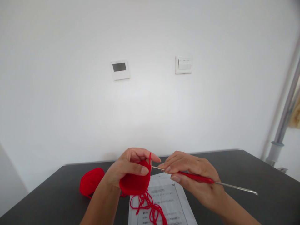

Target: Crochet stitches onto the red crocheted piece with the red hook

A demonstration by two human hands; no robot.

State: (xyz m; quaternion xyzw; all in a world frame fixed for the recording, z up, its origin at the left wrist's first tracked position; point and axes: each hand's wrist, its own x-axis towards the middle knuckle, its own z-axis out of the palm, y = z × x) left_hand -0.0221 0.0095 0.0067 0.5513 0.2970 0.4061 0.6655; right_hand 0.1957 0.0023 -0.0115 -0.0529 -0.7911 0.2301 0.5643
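My left hand point(131, 164) pinches a red crocheted piece point(134, 184) between thumb and fingers, and a strand of red yarn point(150, 158) loops over its raised index finger. In my right hand point(193, 175) is a crochet hook point(198, 178) with a red grip and metal ends. One metal end reaches left to the upper right edge of the crocheted piece; the other sticks out to the right. Where the tip meets the stitches is too small to tell. Loose red yarn point(153, 207) hangs in tangled loops below the piece.
A red yarn ball point(91, 182) sits on the dark table point(243, 175) left of my left forearm. Under the loose yarn lies a printed sheet point(178, 203). Behind the table stands a white wall point(150, 109), and a grey pipe point(287, 109) runs up at the right.
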